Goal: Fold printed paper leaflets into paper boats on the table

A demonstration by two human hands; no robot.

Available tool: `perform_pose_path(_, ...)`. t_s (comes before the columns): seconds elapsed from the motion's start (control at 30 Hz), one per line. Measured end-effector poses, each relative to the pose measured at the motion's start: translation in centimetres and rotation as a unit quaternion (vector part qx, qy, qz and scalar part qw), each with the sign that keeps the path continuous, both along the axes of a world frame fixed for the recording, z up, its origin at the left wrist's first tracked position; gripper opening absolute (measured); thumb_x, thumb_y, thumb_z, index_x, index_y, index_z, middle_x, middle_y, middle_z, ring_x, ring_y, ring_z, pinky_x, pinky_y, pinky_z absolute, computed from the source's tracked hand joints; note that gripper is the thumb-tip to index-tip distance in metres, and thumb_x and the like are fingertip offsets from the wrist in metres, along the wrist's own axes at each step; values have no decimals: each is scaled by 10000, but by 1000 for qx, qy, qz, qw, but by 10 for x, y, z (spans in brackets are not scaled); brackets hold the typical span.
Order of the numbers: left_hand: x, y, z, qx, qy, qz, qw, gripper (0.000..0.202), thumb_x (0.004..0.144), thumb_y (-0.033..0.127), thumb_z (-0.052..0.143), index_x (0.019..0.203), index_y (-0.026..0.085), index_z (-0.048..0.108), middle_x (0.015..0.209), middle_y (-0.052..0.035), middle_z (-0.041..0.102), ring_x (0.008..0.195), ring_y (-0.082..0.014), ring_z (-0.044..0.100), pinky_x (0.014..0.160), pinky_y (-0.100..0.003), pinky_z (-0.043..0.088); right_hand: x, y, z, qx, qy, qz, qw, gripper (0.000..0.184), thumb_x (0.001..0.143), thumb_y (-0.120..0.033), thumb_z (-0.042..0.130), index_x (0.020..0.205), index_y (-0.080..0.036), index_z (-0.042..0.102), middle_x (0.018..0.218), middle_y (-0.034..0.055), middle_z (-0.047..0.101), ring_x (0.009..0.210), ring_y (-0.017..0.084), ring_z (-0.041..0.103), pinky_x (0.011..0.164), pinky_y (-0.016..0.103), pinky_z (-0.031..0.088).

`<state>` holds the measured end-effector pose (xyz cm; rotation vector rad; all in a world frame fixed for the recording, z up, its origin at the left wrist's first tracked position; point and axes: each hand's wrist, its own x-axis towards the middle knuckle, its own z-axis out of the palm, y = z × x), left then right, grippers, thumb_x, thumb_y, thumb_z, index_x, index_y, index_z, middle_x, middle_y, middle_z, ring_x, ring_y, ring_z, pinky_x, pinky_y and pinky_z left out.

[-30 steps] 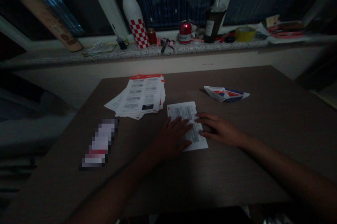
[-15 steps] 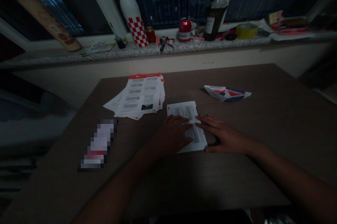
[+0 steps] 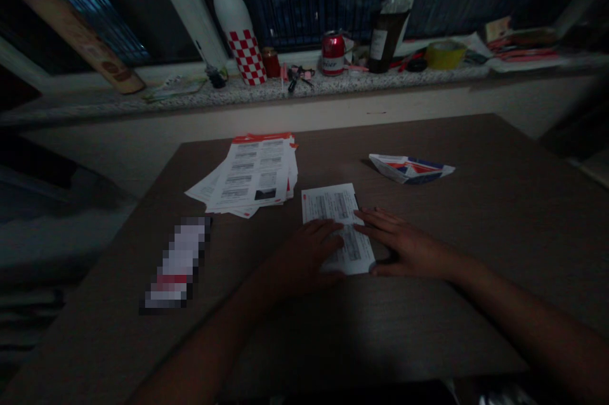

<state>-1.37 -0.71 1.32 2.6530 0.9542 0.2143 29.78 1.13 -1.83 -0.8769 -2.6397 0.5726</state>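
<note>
A folded sheet of printed paper lies flat on the brown table in front of me. My left hand rests over its left and lower part, fingers spread, hiding some of the print. Along the sheet's right edge lies my right hand, its fingers stretched out and the fingertips touching the paper. Farther back to the right sits a folded paper boat in white, blue and red. Left of the sheet is a fanned stack of printed sheets with orange edges.
A blurred-out phone-like object lies at the table's left. On the granite windowsill behind stand a red-and-white checkered bottle, a red can, a dark bottle and a roll of yellow tape.
My left hand has slid down the paper towards me, baring more of its upper print. The right hand has hardly moved, and the sheet lies in the same place.
</note>
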Motion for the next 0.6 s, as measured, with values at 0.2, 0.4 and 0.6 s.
perform_pose_path(0.2, 1, -1, -1, 8, -4, -2, 1000, 453, 956, 430, 731, 1346, 218, 639, 1627, -130, 500, 1538, -340, 416, 1259, -541, 381, 0, 1, 6, -6, -1, 6, 1000, 908, 838, -585, 845, 1619, -318, 465, 1738, 111, 349, 1600, 387, 313, 1278, 664, 292)
perform_pose_path(0.4, 0, -1, -1, 0, -17, 4, 1000, 466, 969, 490, 711, 1353, 236, 637, 1632, -128, 500, 1546, -343, 414, 1257, -552, 376, -1, 0, 11, -14, 46, 52, 997, 502, 921, -396, 813, 1388, -290, 662, 1531, 93, 634, 1470, 293, 542, 1236, 532, 438)
perform_pose_path(0.6, -3, -2, 3, -27, -8, -8, 1000, 620, 892, 526, 785, 1419, 255, 601, 1698, -119, 413, 1592, -366, 334, 1278, -569, 344, -4, -5, 14, -25, 87, 38, 995, 190, 1024, -253, 647, 1198, -287, 715, 1410, 54, 722, 1410, 248, 608, 1155, 466, 537)
